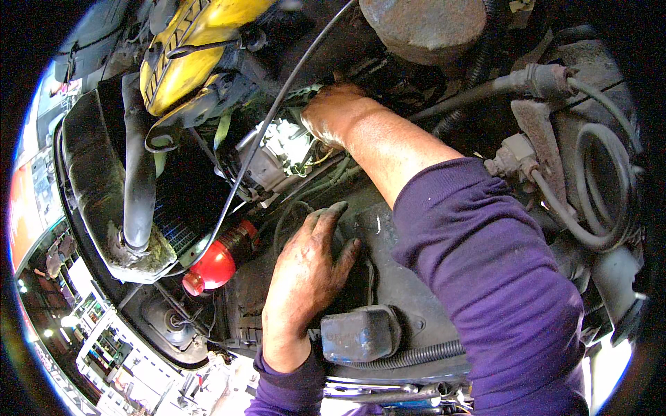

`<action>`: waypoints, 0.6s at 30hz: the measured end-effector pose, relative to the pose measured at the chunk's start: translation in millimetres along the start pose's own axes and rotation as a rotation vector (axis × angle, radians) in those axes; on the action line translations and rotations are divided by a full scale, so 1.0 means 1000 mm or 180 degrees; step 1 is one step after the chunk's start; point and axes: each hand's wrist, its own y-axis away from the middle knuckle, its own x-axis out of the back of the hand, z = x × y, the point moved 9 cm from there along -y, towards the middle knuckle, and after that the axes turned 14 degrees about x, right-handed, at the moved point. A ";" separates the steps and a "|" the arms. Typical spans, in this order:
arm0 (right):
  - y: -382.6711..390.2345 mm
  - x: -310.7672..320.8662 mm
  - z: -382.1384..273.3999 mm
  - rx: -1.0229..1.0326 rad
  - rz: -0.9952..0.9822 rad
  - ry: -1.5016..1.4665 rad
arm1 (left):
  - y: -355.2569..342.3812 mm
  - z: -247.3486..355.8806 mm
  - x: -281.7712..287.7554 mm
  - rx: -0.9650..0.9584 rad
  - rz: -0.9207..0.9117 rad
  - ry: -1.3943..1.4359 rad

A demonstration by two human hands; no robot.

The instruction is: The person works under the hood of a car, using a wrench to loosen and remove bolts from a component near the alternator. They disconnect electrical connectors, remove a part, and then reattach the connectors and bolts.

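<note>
My right hand (338, 112) reaches deep into the engine bay, beside a brightly lit metal engine part (284, 147). Its fingertips disappear among dark parts, so what they touch is hidden. Lower down, my left hand (305, 267) lies against a dark panel (397, 267), with the thumb apart from the fingers and nothing seen in it. A red rounded object (214, 265) sits just left of that hand. Below the left hand is a black box-shaped cover (359, 335). A thin grey cable (267, 123) runs down past the lit part.
At the left stand a radiator (104, 201) and its black hose (139, 166). A yellow part (187, 52) hangs at the upper left. Coiled grey hose (596, 232) and a connector (513, 154) lie right of my right arm. A rusty round part (424, 26) is overhead.
</note>
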 end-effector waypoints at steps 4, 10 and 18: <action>-0.003 -0.001 -0.002 0.0007 -0.0085 0.0110 | 0.001 0.000 0.000 0.0006 0.0006 -0.0032; -0.007 -0.007 0.005 0.0030 0.0249 -0.0093 | 0.002 0.002 0.002 -0.0009 -0.0015 -0.0022; -0.011 -0.014 0.010 0.0142 0.0348 -0.0086 | 0.003 0.003 0.002 -0.0016 -0.0025 -0.0044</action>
